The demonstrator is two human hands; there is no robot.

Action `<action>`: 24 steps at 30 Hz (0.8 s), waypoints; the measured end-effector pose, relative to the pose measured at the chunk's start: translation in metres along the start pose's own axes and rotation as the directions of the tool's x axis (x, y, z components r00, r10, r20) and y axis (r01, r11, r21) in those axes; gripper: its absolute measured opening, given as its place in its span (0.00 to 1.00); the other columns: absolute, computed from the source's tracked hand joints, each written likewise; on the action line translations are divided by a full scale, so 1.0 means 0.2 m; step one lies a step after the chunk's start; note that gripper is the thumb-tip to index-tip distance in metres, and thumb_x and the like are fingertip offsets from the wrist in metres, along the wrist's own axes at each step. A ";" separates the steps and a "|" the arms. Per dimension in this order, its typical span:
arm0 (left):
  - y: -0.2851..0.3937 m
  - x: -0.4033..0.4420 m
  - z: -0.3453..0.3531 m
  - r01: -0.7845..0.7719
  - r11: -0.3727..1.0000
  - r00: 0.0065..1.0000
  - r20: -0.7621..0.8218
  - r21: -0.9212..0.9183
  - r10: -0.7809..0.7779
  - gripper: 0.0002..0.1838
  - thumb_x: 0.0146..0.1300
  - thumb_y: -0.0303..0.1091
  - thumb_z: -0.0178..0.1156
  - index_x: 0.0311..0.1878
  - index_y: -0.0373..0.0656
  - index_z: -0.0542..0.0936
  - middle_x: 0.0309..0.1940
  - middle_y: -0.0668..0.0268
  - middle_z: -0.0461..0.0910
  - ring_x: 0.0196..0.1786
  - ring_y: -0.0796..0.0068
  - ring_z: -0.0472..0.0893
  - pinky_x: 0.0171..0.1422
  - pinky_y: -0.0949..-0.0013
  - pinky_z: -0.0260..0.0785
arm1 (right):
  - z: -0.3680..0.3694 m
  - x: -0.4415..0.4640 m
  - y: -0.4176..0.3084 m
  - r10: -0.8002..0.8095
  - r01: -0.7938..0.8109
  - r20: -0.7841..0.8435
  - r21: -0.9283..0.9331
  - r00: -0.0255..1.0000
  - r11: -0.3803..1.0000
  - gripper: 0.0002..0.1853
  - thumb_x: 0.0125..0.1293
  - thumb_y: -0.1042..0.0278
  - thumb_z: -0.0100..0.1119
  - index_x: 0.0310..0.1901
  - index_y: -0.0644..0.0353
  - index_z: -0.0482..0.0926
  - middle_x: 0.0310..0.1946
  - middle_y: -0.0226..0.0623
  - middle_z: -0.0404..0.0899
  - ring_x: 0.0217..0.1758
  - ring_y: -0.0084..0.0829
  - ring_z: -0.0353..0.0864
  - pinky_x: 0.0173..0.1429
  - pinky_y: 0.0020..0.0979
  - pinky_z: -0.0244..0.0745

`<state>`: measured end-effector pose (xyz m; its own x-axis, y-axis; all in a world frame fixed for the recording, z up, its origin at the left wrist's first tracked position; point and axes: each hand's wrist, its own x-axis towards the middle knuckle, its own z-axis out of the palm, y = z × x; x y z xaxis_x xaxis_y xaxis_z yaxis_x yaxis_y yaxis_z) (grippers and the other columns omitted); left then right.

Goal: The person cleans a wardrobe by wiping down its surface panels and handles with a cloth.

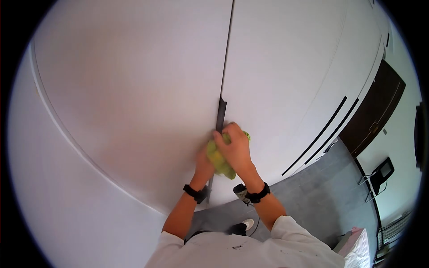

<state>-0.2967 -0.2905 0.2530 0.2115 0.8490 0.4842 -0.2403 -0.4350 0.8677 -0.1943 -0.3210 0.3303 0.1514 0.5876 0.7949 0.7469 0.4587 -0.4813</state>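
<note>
A yellow-green cloth is bunched against the white cabinet doors, at the lower part of a dark handle along the seam between them. My right hand grips the cloth, thumb and fingers curled near the handle. My left hand touches the cloth's left side. It is blurred by motion, and the cloth hides its fingers, so its grip does not show.
Two long black handles run down the cabinet farther right. Beyond are a brown door and a black chair by the wall. A pink-and-white covered item stands at lower right on the grey floor.
</note>
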 end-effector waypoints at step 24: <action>0.02 0.02 0.56 0.251 0.960 0.956 -0.124 -0.125 -0.266 0.16 0.71 0.31 0.48 0.58 0.35 0.70 0.53 0.60 0.74 0.54 0.71 0.73 0.60 0.69 0.65 | -0.34 -0.53 0.72 0.633 -0.599 0.321 0.747 0.705 0.288 0.21 0.68 0.69 0.59 0.60 0.62 0.66 0.49 0.33 0.75 0.47 0.22 0.77 0.50 0.25 0.74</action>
<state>-0.1911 -0.3218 0.2709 0.1489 0.9645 0.2179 -0.2959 -0.1668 0.9405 -0.0586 -0.3615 0.2017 0.3718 0.9182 0.1370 -0.3594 0.2784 -0.8907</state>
